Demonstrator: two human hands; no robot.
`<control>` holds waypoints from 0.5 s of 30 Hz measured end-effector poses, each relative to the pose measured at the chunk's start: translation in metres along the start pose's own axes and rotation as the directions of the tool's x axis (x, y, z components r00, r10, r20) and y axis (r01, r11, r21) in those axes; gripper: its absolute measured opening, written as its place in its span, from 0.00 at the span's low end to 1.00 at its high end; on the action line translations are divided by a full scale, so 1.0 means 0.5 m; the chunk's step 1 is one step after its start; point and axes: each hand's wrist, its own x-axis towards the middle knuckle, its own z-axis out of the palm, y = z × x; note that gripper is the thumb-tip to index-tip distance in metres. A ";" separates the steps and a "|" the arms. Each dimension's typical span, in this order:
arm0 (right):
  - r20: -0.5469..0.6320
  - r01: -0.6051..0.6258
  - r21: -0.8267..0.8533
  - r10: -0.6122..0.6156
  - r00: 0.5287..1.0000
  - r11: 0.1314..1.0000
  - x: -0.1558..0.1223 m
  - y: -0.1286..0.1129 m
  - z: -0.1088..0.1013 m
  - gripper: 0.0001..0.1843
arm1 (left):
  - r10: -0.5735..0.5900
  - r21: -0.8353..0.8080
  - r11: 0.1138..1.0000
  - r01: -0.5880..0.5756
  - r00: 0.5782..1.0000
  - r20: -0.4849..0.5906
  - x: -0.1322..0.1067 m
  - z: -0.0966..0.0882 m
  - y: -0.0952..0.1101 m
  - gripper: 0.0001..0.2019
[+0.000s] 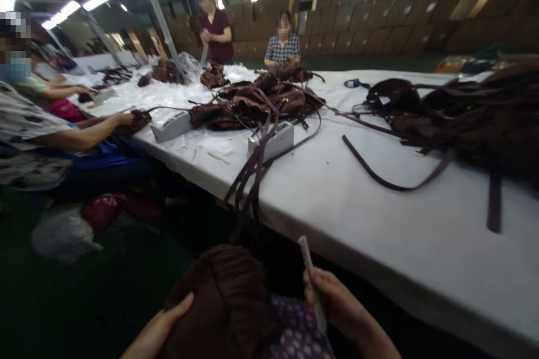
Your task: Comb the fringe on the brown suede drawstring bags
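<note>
In the head view, the brown fabric piece [219, 303] sits low and in front of the wearer, below the near edge of the white-covered desk [379, 235] and beside a purple dotted cloth [298, 331]. The left hand [168, 320] lies against its left side, thumb pressed on the near face; the other fingers are hidden, but the hold appears to be a clasp that steadies the soft material. The right hand [332, 294] is closed around a slim pale tool [306, 252] partway along its length, so that the upper end projects free; this grip presumably gives control of the tip. The tool stands slightly tilted, apart from the fabric. Dark straps [252, 185] run from the central brown pile [256, 101], across a pale box [275, 143], and hang over the desk edge toward the fabric piece; whether they join it cannot be told in the shadow. The pile is likely placed centrally for access from several seats. A second brown heap [475, 112] occupies the right side, with a loose strap [391, 185] curving out over the desk.
</note>
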 end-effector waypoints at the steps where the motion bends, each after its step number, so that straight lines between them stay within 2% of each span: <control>1: -0.109 0.004 0.094 0.006 0.994 0.996 -0.010 -0.007 -0.001 0.25 | -0.031 0.012 0.999 0.031 0.999 -0.011 0.006 -0.002 -0.003 0.24; 2: -0.231 0.035 0.090 -0.013 0.973 0.995 -0.018 -0.013 0.005 0.25 | -0.057 0.026 0.998 0.057 0.998 -0.021 0.010 -0.002 -0.006 0.26; 3: -0.346 0.070 -0.005 -0.068 0.936 0.998 -0.024 -0.018 0.019 0.24 | -0.075 0.041 0.996 0.077 0.997 -0.031 0.012 -0.001 -0.010 0.27; 4: -0.412 0.099 -0.159 -0.157 0.898 0.982 -0.028 -0.020 0.043 0.23 | -0.083 0.057 0.995 0.086 0.996 -0.042 0.013 0.002 -0.013 0.28; 5: -0.417 0.128 -0.331 -0.266 0.869 0.935 -0.032 -0.021 0.075 0.22 | -0.082 0.073 0.994 0.086 0.995 -0.054 0.012 0.006 -0.016 0.29; 7: -0.293 0.219 -0.625 -0.485 0.824 0.749 -0.033 -0.015 0.157 0.18 | -0.070 0.102 0.992 0.076 0.995 -0.067 0.010 0.015 -0.022 0.29; 9: -0.074 0.304 -0.812 -0.604 0.794 0.498 -0.024 0.000 0.239 0.20 | -0.027 0.123 0.992 0.035 0.997 -0.068 0.012 0.020 -0.028 0.30; 10: 0.030 0.310 -0.878 -0.605 0.796 0.364 -0.015 0.009 0.270 0.23 | 0.008 0.130 0.992 0.002 0.997 -0.078 0.016 0.020 -0.031 0.30; 11: 0.084 0.268 -0.930 -0.565 0.821 0.251 -0.002 0.020 0.291 0.26 | 0.044 0.135 0.990 -0.031 0.994 -0.097 0.021 0.017 -0.033 0.30; 12: 0.088 0.197 -0.966 -0.503 0.860 0.168 0.013 0.030 0.300 0.27 | 0.073 0.136 0.989 -0.057 0.990 -0.120 0.027 0.013 -0.035 0.30; 13: 0.050 0.113 -0.987 -0.435 0.899 0.118 0.029 0.039 0.299 0.28 | 0.088 0.135 0.988 -0.068 0.986 -0.141 0.032 0.007 -0.036 0.30; 15: -0.065 -0.036 -0.995 -0.334 0.940 0.093 0.054 0.052 0.275 0.26 | 0.066 0.125 0.991 -0.047 0.986 -0.154 0.038 -0.003 -0.036 0.32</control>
